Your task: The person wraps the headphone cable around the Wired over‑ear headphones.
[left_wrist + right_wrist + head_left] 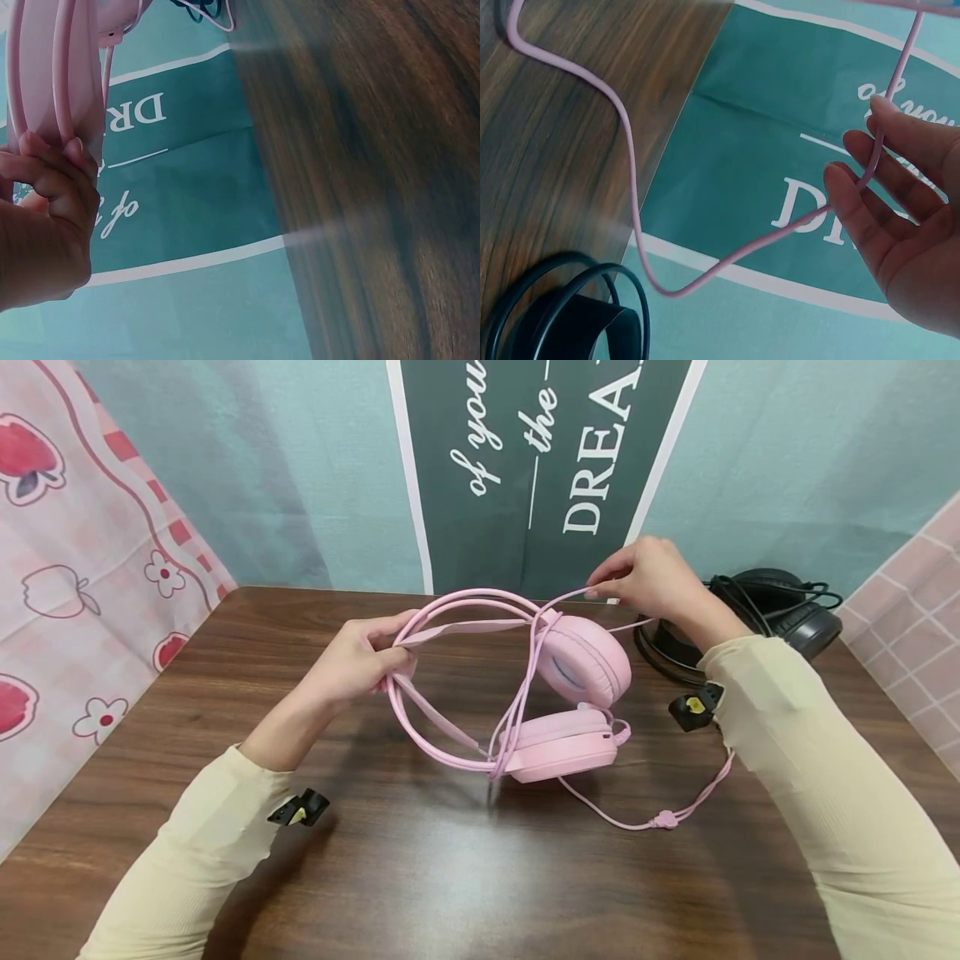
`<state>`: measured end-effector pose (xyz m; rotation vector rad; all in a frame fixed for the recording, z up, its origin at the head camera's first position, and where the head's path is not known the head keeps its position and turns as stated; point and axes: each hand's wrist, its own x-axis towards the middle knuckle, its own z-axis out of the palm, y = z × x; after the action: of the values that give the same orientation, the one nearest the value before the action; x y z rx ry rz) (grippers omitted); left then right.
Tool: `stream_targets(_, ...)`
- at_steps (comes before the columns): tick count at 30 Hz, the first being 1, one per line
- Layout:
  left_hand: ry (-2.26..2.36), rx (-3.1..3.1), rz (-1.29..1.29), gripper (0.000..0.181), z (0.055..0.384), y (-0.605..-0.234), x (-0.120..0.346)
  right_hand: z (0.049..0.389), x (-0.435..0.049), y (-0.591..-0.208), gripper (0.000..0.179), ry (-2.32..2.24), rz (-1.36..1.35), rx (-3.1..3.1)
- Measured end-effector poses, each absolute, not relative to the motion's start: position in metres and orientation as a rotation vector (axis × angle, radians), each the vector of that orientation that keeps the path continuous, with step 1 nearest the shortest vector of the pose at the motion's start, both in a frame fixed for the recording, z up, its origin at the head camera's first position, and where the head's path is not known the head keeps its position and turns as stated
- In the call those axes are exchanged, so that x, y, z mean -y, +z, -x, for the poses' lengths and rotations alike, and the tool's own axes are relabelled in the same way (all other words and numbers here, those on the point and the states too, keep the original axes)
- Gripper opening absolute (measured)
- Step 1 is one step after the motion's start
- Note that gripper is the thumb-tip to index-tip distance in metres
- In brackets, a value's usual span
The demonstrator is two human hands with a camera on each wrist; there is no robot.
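Pink headphones point(572, 747) are held above the dark wooden table, the headband toward the left and both ear cups toward the right. My left hand point(367, 660) grips the top of the headband point(56, 82), thumb and fingers around it. With thumb and fingertips, my right hand point(656, 581) pinches the pink cable point(799, 223) beyond the upper ear cup. Several turns of the cable wrap around the headband near the cups. More cable hangs below and runs right, with a small pink splitter piece point(664, 820) on it.
Black headphones point(802, 622) with a coiled black cable lie at the back right, partly behind my right forearm. A green lettered banner point(517, 485) hangs at the back. The wooden tabletop point(420, 885) stretches in front; a pink patterned cloth point(75, 577) borders the left side.
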<state>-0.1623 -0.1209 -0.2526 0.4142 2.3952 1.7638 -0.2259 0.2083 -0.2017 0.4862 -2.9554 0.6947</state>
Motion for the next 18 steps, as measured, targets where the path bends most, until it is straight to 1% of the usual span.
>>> stream_targets(8,1.822,-2.344,-0.391,0.048,0.162,-0.252,0.125,0.225,-0.218,-0.202,0.014,0.760,-0.446,2.958)
stream_targets(18,1.898,-2.274,-0.330,0.046,0.158,-0.251,0.129,0.228,-0.235,-0.211,0.018,1.006,-0.396,2.870)
